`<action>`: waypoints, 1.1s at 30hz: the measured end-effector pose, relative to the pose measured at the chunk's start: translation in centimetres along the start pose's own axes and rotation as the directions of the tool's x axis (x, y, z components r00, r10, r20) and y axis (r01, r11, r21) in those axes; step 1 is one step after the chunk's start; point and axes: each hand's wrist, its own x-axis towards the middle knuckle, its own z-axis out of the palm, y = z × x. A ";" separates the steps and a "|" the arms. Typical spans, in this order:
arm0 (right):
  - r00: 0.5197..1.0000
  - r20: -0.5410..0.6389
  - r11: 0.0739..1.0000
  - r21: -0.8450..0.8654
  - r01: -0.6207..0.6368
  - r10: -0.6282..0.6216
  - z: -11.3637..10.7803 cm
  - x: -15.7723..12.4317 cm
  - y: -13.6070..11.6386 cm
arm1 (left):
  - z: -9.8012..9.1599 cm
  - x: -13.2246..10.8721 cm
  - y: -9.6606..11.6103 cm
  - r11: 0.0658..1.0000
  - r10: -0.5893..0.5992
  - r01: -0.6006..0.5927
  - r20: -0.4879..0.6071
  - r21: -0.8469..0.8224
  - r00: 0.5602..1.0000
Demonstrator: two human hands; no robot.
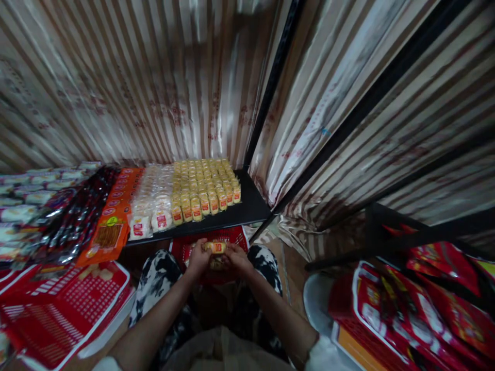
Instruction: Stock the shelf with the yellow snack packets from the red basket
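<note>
Both my hands hold one small yellow snack packet (216, 248) between them, over a red basket (242, 238). My left hand (198, 256) pinches its left end and my right hand (237, 256) its right end. An orange label faces up on the packet. More packets show dimly in the basket below, partly hidden by my hands. Just beyond, rows of similar yellow packets (204, 193) stand upright on a black shelf (251, 201). White-wrapped packets (150, 206) sit in rows to their left.
Orange snack bags (112, 221), dark shiny packs (83, 211) and white packs (23, 214) fill the shelf's left. A red basket (69, 309) stands at lower left. Another basket (358, 288) with red bags (421, 309) is at right. Black frame posts (348, 123) cross before striped curtains (174, 77).
</note>
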 end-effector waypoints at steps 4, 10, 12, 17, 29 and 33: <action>0.977 -0.015 0.900 -0.392 0.189 -0.212 -1.4 -1.6 -1.5 | -1.8 -0.7 2.1 0.986 0.111 -0.118 0.062 0.118 0.992; 0.844 0.091 0.572 -0.697 0.433 -0.528 -3.2 -3.5 -2.8 | -1.5 -0.5 6.6 0.877 0.291 -0.365 0.257 0.314 0.921; 0.813 0.058 0.525 -0.736 0.427 -0.580 -3.9 -3.6 -3.4 | -0.8 0.0 8.2 0.846 0.323 -0.418 0.305 0.331 0.896; 0.773 0.010 0.522 -0.731 0.438 -0.634 -5.5 -1.5 -5.3 | 0.8 1.9 12.4 0.784 0.378 -0.511 0.383 0.353 0.843; 0.726 -0.065 0.527 -0.732 0.432 -0.684 -7.7 9.4 -12.8 | 3.8 11.7 22.8 0.732 0.514 -0.569 0.243 0.374 0.822; 0.682 -0.153 0.555 -0.717 0.422 -0.715 -8.7 15.0 -15.0 | 5.9 16.3 26.3 0.726 0.573 -0.607 0.202 0.324 0.794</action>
